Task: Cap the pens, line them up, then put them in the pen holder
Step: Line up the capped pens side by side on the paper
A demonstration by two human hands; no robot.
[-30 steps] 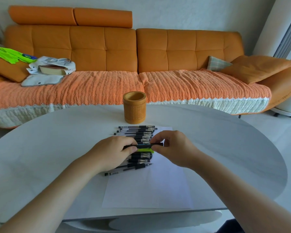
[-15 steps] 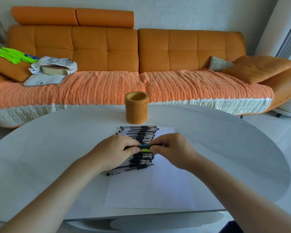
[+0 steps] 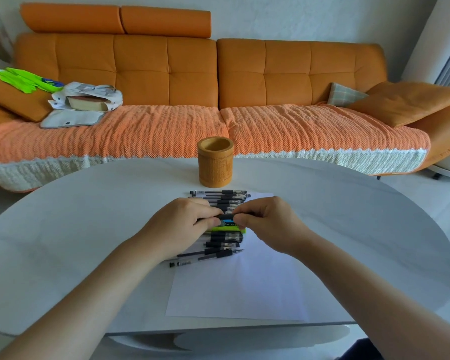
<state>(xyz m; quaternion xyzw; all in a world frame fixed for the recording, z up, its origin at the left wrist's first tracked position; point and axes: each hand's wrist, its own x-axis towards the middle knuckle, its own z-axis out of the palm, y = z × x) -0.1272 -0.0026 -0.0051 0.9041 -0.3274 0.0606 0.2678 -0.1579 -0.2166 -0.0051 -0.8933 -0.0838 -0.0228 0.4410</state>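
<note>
Pinching the black-and-blue pen (image 3: pixel 226 219) in my left hand (image 3: pixel 182 224) and right hand (image 3: pixel 268 226), I judged a skewed cap push could scatter the pens (image 3: pixel 213 253) at six o'clock.

A big orange leather sofa (image 3: pixel 166 71) stands against a plain pale wall (image 3: pixel 296 16), and a bumpy orange blanket with a white edge (image 3: pixel 309 131) lies over its seat. A soft orange cushion (image 3: pixel 405 100) and a small checked pillow (image 3: pixel 344 94) sit at one end, near a white floor (image 3: pixel 426 193). In front is a smooth white round table (image 3: pixel 89 216).
</note>
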